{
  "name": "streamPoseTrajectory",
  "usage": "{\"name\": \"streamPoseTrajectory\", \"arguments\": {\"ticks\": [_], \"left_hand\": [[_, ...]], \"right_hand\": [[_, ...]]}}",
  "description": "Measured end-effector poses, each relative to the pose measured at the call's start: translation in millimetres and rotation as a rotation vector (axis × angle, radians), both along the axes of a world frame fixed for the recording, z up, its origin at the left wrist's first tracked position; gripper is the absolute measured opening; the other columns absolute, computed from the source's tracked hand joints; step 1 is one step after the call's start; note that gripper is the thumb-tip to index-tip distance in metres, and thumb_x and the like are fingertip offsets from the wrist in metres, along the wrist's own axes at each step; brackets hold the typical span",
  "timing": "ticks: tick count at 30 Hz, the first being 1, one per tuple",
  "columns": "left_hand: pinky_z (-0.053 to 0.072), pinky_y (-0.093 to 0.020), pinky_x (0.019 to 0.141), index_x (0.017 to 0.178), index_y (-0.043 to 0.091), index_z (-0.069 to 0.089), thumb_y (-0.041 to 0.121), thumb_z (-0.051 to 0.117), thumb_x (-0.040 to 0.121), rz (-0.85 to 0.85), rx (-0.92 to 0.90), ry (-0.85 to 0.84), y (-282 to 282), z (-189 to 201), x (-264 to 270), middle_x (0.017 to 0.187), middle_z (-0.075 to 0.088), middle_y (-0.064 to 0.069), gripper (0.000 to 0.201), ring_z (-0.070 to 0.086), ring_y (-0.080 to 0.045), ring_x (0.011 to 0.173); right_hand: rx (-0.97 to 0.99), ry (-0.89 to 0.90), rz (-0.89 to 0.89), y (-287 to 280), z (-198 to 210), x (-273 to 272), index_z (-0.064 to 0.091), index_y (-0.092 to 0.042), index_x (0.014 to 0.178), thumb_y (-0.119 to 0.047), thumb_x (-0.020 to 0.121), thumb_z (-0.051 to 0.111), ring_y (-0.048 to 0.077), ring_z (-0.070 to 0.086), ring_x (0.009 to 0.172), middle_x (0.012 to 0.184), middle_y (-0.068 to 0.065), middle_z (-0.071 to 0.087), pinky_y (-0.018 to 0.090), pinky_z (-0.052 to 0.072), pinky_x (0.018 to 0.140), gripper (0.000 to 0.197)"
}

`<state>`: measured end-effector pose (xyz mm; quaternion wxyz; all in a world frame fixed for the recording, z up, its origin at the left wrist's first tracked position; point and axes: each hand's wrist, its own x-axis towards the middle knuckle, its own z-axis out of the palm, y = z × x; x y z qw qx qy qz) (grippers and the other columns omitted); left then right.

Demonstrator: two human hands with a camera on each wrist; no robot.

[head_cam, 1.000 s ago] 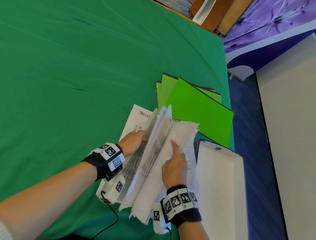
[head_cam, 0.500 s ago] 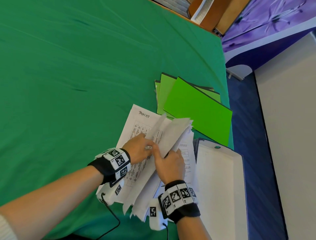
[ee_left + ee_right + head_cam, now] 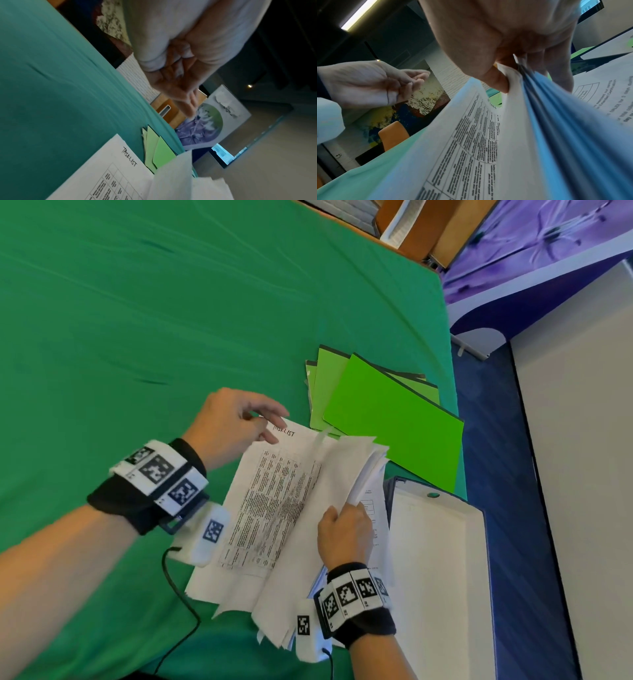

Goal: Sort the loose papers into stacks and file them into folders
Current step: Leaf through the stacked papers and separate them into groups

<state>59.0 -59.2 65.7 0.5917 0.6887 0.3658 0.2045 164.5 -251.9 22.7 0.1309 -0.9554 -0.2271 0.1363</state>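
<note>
A printed sheet headed "TASK LIST" point(image 3: 274, 491) lies flat on the green cloth point(image 3: 171, 320), its table of text uncovered. My right hand point(image 3: 346, 522) grips a thick bundle of white papers point(image 3: 356, 460) by its near edge and holds it lifted and folded back to the right. In the right wrist view the thumb and fingers point(image 3: 500, 81) pinch that bundle point(image 3: 556, 135). My left hand point(image 3: 270, 422) hovers over the sheet's far left corner with loosely curled fingers, holding nothing; the left wrist view shows its empty palm point(image 3: 180, 83). Several bright green folders point(image 3: 394, 422) lie fanned just beyond the papers.
A white shallow box lid point(image 3: 438, 577) sits to the right of the papers at the table's right edge, over blue floor. A black cable point(image 3: 185, 604) trails from my left wrist across the cloth. The wide green cloth stretches to the left and far side.
My left hand let go of the sheets and moved up and left to the task list's far corner. My right hand gathered the loose sheets and swung them right, uncovering the task list.
</note>
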Motion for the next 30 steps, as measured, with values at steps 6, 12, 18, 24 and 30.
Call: {"name": "streamPoseTrajectory", "arguments": {"ticks": [6,12,18,24,30], "left_hand": [[0.058,-0.039,0.079,0.109,0.019,0.053,0.054,0.056,0.089,-0.263,-0.239,0.396,-19.2,-58.8,-8.7,0.106,0.063,0.001,0.040,0.064,-0.019,0.087],[0.051,-0.032,0.076,0.112,0.026,0.025,0.031,0.074,0.084,-0.038,0.055,0.393,-55.0,-86.7,-13.4,0.111,0.053,0.001,0.056,0.060,-0.018,0.087],[0.049,-0.030,0.088,0.110,0.025,0.055,0.032,0.057,0.096,-0.476,0.385,0.452,-57.8,-74.4,-9.9,0.115,0.060,0.005,0.016,0.059,-0.013,0.098],[0.057,-0.028,0.079,0.111,0.022,0.073,0.010,0.051,0.095,-0.317,0.289,0.487,-51.8,-65.8,-4.5,0.118,0.070,-0.002,0.030,0.070,-0.019,0.083],[0.028,-0.011,0.029,0.102,0.019,0.075,0.011,0.057,0.094,0.037,0.410,0.318,-19.5,4.9,-15.4,0.076,0.071,0.000,0.022,0.039,-0.005,0.028]], "right_hand": [[0.017,0.004,0.000,-1.6,-1.1,0.4,0.063,0.002,0.094,-0.018,0.096,0.045,0.029,0.058,0.093,0.105,0.015,0.061,0.033,0.044,0.080,0.027],[0.004,-0.009,-0.006,-5.1,-0.9,2.6,0.063,0.001,0.095,-0.019,0.096,0.046,0.028,0.058,0.093,0.103,0.014,0.061,0.031,0.042,0.077,0.026],[-0.001,-0.026,0.015,-7.0,-2.5,3.9,0.063,0.002,0.096,-0.019,0.097,0.045,0.027,0.057,0.094,0.104,0.014,0.060,0.030,0.039,0.075,0.028],[-0.008,-0.042,0.010,-6.6,-1.4,2.4,0.063,0.002,0.098,-0.019,0.098,0.045,0.027,0.058,0.097,0.107,0.014,0.060,0.027,0.036,0.075,0.028],[0.030,-0.002,0.007,-8.8,-1.7,1.9,0.063,-0.002,0.094,-0.032,0.101,0.039,0.028,0.057,0.097,0.107,0.013,0.059,0.029,0.037,0.076,0.040]]}}
